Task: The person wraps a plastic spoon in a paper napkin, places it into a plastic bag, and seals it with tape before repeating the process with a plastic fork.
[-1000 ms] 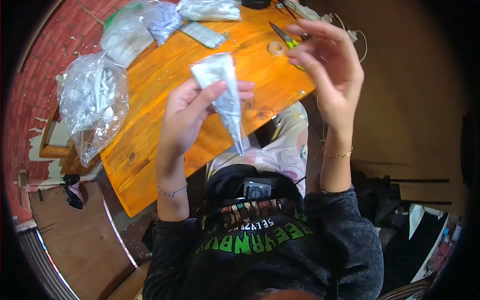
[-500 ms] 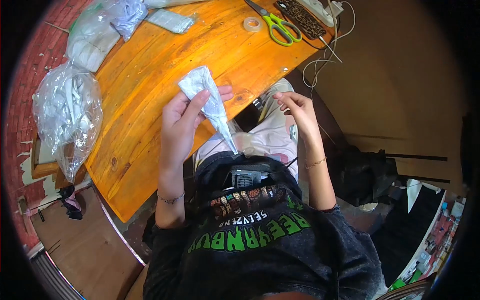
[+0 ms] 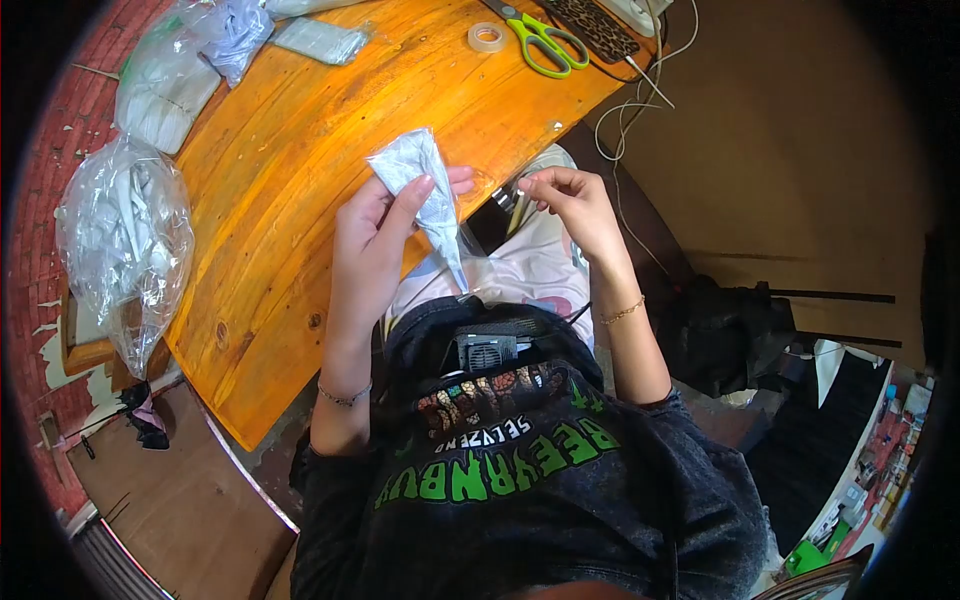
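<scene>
Across the fingers of my left hand lies a white cone in clear plastic, its thumb pressed on the cone's face. The wide end points up and away, and the narrow tip points down toward my lap. My right hand is raised to the right of the cone, apart from it, with thumb and forefinger pinched together. Whatever sits in that pinch is too small to make out. A roll of clear tape and green-handled scissors lie on the wooden table beyond my hands.
A clear bag of similar white pieces hangs at the table's left edge. More plastic bags and a flat packet rest at the far left. A leopard-print phone with a white cable lies at the far right.
My right hand has moved left, closer to the cone, and its fingers have drawn into a tighter pinch. My left hand still holds the cone, and the view has shifted slightly.
</scene>
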Demonstrator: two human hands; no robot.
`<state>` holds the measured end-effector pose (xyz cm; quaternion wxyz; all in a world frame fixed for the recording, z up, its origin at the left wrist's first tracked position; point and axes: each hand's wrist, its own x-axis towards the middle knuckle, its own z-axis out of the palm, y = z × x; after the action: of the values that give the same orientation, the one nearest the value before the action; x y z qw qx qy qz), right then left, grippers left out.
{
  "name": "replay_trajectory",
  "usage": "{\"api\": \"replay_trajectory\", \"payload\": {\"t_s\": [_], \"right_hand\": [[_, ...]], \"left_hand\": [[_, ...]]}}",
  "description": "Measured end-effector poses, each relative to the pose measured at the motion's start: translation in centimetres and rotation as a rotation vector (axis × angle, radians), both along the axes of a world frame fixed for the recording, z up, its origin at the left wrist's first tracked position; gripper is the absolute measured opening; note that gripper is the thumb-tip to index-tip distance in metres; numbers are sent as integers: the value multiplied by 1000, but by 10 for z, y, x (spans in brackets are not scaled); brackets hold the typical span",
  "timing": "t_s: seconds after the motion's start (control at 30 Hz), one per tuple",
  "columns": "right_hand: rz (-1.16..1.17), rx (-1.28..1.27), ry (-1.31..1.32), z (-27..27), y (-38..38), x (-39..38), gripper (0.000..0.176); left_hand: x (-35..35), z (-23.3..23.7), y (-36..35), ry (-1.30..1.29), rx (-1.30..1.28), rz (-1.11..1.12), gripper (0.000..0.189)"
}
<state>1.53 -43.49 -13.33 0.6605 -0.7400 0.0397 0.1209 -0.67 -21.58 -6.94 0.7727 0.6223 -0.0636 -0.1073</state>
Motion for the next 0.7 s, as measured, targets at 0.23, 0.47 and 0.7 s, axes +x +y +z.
{"api": "replay_trajectory", "payload": {"t_s": [0.23,0.47,0.7], "right_hand": [[-60,141,-89,23,6,0,14],[-61,451,-230,62,37,-17,29],[-148,544,-355,63,58,-25,29]], "left_hand": [[-1,-5,-1,0,13,13,40],[0,-1,-9,26,-71,20,39],[-2,5,-9,51,-100,21,41]]}}
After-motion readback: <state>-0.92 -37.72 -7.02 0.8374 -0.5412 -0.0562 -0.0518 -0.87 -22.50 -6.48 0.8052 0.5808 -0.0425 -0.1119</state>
